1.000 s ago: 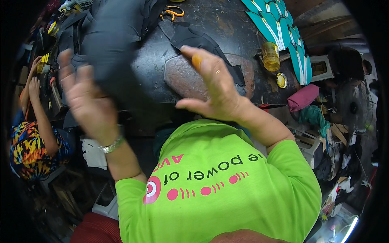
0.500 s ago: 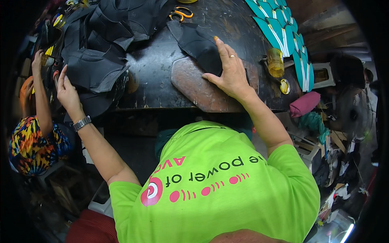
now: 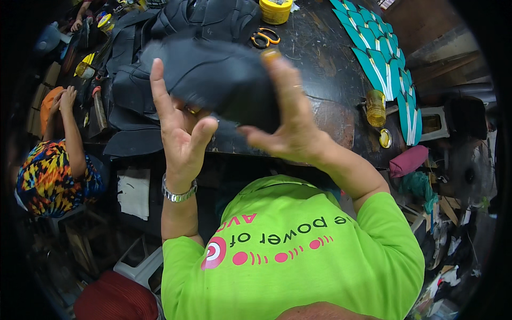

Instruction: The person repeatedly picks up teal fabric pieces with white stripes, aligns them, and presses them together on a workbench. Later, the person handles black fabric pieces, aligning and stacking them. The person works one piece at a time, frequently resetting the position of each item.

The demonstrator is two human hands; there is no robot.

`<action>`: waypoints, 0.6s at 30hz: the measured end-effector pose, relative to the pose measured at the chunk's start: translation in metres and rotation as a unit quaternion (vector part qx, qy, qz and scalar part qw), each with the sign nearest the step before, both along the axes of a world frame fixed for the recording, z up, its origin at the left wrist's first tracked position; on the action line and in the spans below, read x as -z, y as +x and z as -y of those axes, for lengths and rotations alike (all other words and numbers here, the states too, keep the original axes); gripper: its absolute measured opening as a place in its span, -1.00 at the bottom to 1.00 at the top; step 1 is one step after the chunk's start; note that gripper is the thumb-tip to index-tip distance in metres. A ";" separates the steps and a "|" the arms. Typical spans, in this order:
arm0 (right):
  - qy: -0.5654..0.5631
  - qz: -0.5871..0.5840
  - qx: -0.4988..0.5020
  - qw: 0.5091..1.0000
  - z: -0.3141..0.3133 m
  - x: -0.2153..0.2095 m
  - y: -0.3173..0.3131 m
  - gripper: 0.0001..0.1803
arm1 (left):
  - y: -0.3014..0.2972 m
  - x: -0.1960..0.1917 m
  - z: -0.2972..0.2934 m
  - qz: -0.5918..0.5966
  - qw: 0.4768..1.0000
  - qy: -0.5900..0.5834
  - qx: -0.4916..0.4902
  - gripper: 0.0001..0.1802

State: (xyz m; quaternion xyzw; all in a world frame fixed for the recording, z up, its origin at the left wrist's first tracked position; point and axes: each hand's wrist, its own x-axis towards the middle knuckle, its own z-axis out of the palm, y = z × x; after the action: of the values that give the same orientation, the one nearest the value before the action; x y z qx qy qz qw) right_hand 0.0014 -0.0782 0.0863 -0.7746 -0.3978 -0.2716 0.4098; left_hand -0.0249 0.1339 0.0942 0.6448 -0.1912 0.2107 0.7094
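Note:
A black shoe upper [image 3: 224, 80], blurred by motion, is raised above the near part of the work table. My right hand [image 3: 296, 114] grips its right end, with the thumb low and the fingers on the far side. At the left end is my left hand [image 3: 178, 125], its index finger stretched up and its thumb spread well clear of the piece. The other left fingers go partly out of sight behind the upper, so contact there is hard to see. Beyond and to the left lies a pile of similar black uppers [image 3: 133, 88].
Orange-handled scissors [image 3: 265, 37] and a yellow tub [image 3: 276, 12] are farther back. On the right are an amber jar [image 3: 375, 108], its lid [image 3: 385, 138] and rows of teal uppers [image 3: 380, 74]. A hammer [image 3: 98, 112] lies at left, near a co-worker in a colourful shirt [image 3: 50, 184].
The black upper has come up off the table, moving left and nearer in my right hand. My left hand has moved right, from the pile to the upper's left end.

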 end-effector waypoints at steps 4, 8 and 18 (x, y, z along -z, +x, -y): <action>0.082 0.006 -0.133 0.988 -0.049 -0.004 0.023 0.25 | 0.003 -0.019 -0.032 -0.030 0.989 -0.134 -0.061 -0.16; 0.084 -0.161 -0.089 0.979 -0.063 -0.007 0.087 0.15 | 0.024 -0.032 -0.105 -0.015 0.982 -0.151 -0.108 -0.33; -0.126 -0.070 0.177 0.974 -0.188 0.013 0.200 -0.05 | 0.087 0.036 -0.161 -0.044 0.931 0.138 -0.335 -0.58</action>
State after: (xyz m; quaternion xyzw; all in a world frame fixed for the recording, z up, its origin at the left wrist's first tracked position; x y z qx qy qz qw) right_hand 0.2011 0.1097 0.0730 -0.8951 -0.2556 -0.2328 0.2815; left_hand 0.0620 0.2945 0.0578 0.7716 0.0406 0.3790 0.5092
